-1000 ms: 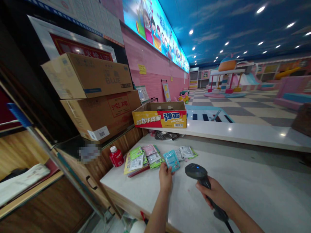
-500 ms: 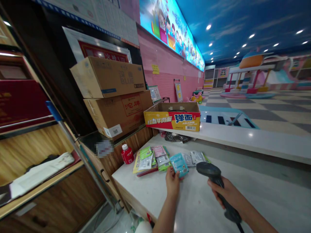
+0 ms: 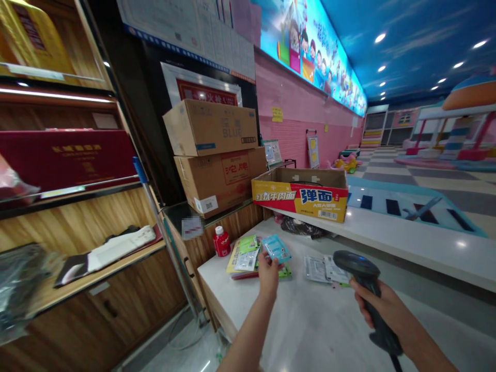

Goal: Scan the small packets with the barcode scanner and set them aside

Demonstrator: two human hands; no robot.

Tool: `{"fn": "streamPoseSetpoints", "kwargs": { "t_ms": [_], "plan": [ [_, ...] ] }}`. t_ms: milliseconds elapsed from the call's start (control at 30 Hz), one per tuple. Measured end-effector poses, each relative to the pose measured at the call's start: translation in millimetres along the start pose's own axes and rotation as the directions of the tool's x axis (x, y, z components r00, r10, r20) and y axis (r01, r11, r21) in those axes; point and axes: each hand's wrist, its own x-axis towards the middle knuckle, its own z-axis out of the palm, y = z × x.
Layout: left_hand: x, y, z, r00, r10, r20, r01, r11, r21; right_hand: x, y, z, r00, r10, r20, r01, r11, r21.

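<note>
My left hand (image 3: pixel 268 272) pinches a light blue packet (image 3: pixel 276 248) by its lower edge and holds it over the pile of packets (image 3: pixel 245 256) at the left of the white counter (image 3: pixel 310 320). In my right hand (image 3: pixel 382 305) is a black barcode scanner (image 3: pixel 358 269), gripped by its handle with the head pointing left, over the counter. Two pale packets (image 3: pixel 324 269) lie flat on the counter just left of the scanner head.
A small red bottle with a white cap (image 3: pixel 221 242) stands at the counter's left corner. An open yellow and red carton (image 3: pixel 302 194) sits on the raised ledge behind. Two stacked cardboard boxes (image 3: pixel 217 155) rest on a wooden cabinet at left, beside wooden shelves.
My left hand carried the blue packet leftward, from beside the pale packets to above the pile. The camera turned left, showing more of the shelves.
</note>
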Motion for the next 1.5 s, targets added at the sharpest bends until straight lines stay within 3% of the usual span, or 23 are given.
{"fn": "streamPoseSetpoints", "kwargs": {
  "t_ms": [233,400,467,500,567,667,733,800,900,1067,1267,1400,1500],
  "plan": [
    [53.0,30.1,-0.5,0.993,0.002,-0.118,0.042,0.929,0.367,-2.4,-2.2,3.3,0.998,-0.038,-0.053,0.04,0.999,0.034],
    [59.6,33.1,-3.2,0.989,0.04,-0.143,0.032,0.883,0.469,-6.0,-11.4,2.8,0.998,-0.014,-0.063,0.017,0.999,0.044],
    [55.5,36.9,-5.5,0.988,0.086,-0.126,0.004,0.813,0.583,-6.8,-13.8,2.8,0.998,-0.013,-0.062,0.015,0.999,0.043],
    [52.5,40.3,-6.1,0.988,0.12,-0.094,-0.025,0.734,0.679,-7.2,-14.6,2.8,0.998,-0.013,-0.063,0.016,0.999,0.045],
    [45.1,49.4,-5.7,0.985,0.172,0.003,-0.085,0.472,0.877,-8.1,-15.9,3.0,0.998,-0.012,-0.066,0.015,0.999,0.045],
    [31.6,61.4,-1.0,0.975,0.17,0.141,-0.156,0.078,0.985,-9.5,-17.7,3.2,0.998,-0.002,-0.07,0.004,0.999,0.038],
    [21.5,62.2,2.9,0.952,0.156,0.262,-0.255,-0.065,0.965,-10.2,-18.6,3.3,0.997,-0.001,-0.073,0.004,0.999,0.039],
    [11.9,55.3,5.6,0.9,0.119,0.42,-0.406,-0.12,0.906,-10.4,-18.8,3.4,0.997,-0.002,-0.076,0.005,0.999,0.039],
    [1.7,35.6,6.2,0.83,0.057,0.554,-0.548,-0.098,0.831,-9.5,-16.9,3.1,0.996,0.009,-0.087,-0.007,1.0,0.018],
    [-0.3,14.1,3.3,0.844,0.021,0.536,-0.533,-0.092,0.841,-4.5,-10.1,-1.6,0.998,0.024,-0.052,-0.024,1.0,0.011],
    [-11.0,20.2,13.9,0.821,0.088,0.565,-0.559,-0.077,0.825,2.0,-8.7,-12.6,0.998,0.029,-0.047,-0.03,0.999,-0.026],
    [-27.0,9.6,35.2,0.808,0.011,0.588,-0.586,0.104,0.803,7.3,-6.7,-20.2,0.996,0.021,-0.085,-0.024,0.999,-0.032],
    [-33.9,-8.7,55.4,0.849,-0.054,0.526,-0.492,0.284,0.823,11.9,-2.3,-24.1,0.996,0.039,-0.083,-0.042,0.999,-0.032]
  ]
}}
